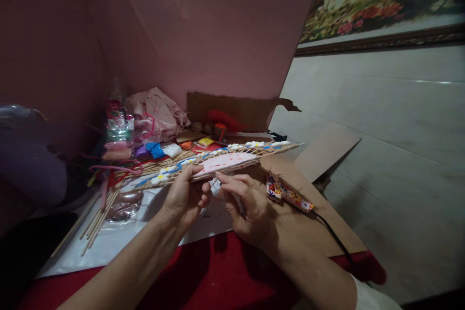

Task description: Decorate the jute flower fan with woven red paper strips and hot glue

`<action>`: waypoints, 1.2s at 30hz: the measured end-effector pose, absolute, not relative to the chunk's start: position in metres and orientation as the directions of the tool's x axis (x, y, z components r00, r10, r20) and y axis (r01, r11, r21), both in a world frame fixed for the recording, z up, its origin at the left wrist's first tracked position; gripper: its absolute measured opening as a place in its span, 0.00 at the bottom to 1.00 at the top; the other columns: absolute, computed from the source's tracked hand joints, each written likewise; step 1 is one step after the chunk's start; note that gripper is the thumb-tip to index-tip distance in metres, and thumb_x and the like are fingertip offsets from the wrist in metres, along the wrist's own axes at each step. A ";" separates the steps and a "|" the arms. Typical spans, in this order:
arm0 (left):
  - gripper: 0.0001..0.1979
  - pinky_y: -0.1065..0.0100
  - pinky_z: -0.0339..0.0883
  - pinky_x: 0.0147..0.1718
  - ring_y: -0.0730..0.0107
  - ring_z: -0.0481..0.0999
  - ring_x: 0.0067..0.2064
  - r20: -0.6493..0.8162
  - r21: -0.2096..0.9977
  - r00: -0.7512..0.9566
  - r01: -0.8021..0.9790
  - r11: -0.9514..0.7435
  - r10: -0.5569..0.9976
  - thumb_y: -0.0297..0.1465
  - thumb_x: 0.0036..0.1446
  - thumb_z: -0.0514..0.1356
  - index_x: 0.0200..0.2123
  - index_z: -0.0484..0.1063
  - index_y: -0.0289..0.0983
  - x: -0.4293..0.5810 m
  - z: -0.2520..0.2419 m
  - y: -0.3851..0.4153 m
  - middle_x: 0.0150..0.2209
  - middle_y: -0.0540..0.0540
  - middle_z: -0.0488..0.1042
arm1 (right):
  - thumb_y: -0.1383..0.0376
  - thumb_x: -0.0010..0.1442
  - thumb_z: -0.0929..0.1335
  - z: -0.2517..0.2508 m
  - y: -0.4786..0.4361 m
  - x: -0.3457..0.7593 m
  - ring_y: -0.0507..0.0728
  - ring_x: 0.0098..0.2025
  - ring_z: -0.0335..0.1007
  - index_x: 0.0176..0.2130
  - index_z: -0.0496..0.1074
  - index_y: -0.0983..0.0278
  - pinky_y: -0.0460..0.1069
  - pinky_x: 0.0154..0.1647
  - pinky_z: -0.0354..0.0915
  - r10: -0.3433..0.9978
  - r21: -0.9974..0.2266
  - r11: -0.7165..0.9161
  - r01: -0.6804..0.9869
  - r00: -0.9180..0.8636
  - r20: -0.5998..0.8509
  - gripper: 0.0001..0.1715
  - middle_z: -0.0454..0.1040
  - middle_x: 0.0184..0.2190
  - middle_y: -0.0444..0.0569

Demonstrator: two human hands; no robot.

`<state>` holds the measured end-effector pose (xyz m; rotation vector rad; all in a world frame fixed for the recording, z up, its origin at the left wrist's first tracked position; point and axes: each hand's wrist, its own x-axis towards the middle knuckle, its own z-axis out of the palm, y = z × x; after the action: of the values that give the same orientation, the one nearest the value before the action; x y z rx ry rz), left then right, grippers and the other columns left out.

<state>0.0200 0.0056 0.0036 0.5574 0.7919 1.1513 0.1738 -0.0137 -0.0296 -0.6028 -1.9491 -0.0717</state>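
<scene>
A long flat craft piece (225, 162) is held up at the middle of the view, tilted nearly edge-on. It has a pink spotted panel, with white and yellow flower shapes and blue bits along its far edge. My left hand (186, 193) grips its near edge at the left, thumb on top and fingers curled below. My right hand (245, 203) is beside the near edge, its fingers partly bent, index fingertip at the rim. Whether it pinches something small there is too unclear to tell.
Thin wooden sticks (98, 218) and a clear plastic bag (125, 208) lie at the left. Colored clay packets (155, 150) sit behind. A flower-patterned tool with a black cord (290, 194) rests on brown cardboard (327, 232) at the right. A pink board (203, 34) stands behind.
</scene>
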 end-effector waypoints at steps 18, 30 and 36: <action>0.08 0.77 0.48 0.09 0.76 0.58 0.10 -0.263 0.742 0.173 -0.592 0.313 0.949 0.30 0.52 0.51 0.22 0.64 0.35 0.021 0.006 0.005 0.10 0.52 0.62 | 0.64 0.58 0.66 -0.037 -0.005 0.167 0.53 0.34 0.64 0.38 0.63 0.60 0.48 0.34 0.65 0.573 -0.597 0.795 0.106 0.190 0.797 0.07 0.62 0.36 0.47; 0.10 0.77 0.49 0.08 0.76 0.58 0.10 -0.237 0.765 0.152 -0.580 0.281 0.959 0.29 0.56 0.50 0.23 0.65 0.35 0.023 0.007 0.003 0.10 0.51 0.63 | 0.57 0.64 0.61 -0.043 -0.005 0.169 0.49 0.21 0.58 0.25 0.64 0.63 0.45 0.23 0.55 0.820 -0.811 0.548 0.204 0.057 0.569 0.18 0.62 0.19 0.41; 0.12 0.77 0.52 0.09 0.77 0.60 0.11 -0.179 0.765 0.188 -0.591 0.257 0.966 0.30 0.57 0.50 0.24 0.67 0.34 0.024 0.002 0.003 0.11 0.51 0.64 | 0.65 0.59 0.66 -0.040 -0.008 0.167 0.51 0.24 0.66 0.38 0.68 0.61 0.45 0.26 0.61 0.628 -0.557 0.673 0.486 0.021 0.778 0.05 0.71 0.25 0.43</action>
<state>0.0244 0.0028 0.0021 0.6182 0.7416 1.1982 0.1666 -0.0080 -0.0400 -0.9296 -1.6209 0.1394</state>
